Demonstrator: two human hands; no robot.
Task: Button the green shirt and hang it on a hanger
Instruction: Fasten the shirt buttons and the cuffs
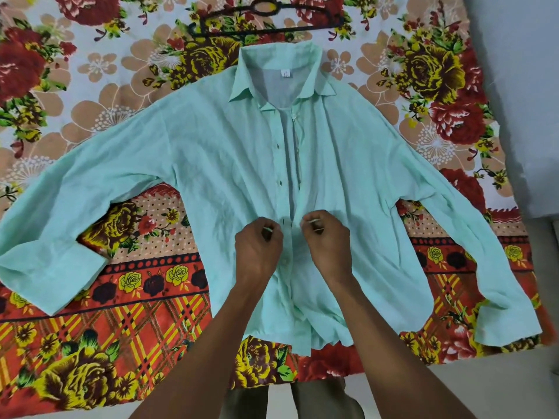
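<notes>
Both hands pinch fabric at the front opening of the green shirt (pixel 230 164). The left hand (pixel 258 246) holds the buttonhole edge between thumb and curled fingers; the right hand (pixel 325 237) holds the button edge in the same way. The two grips sit just beside each other, level, with a narrow gap of placket between them.

The placket runs away from the person, from the hem near the body up to the collar (pixel 279 71). The grip lies in the lower half of that line. A fastened button (pixel 284 261) appears just below the hands; above them, open buttonholes (pixel 280 182) continue up the left-hand edge, and the two edges lie apart toward the collar. The coming work therefore probably proceeds upward, away from the person, along that axis. Both hands are equally near.

The shirt lies face up and flat on a floral bedsheet (pixel 90 86), sleeves spread to either side, the cloth thin, pale and lightly creased. A dark hanger (pixel 266 9) lies on the sheet just beyond the collar, untouched.
</notes>
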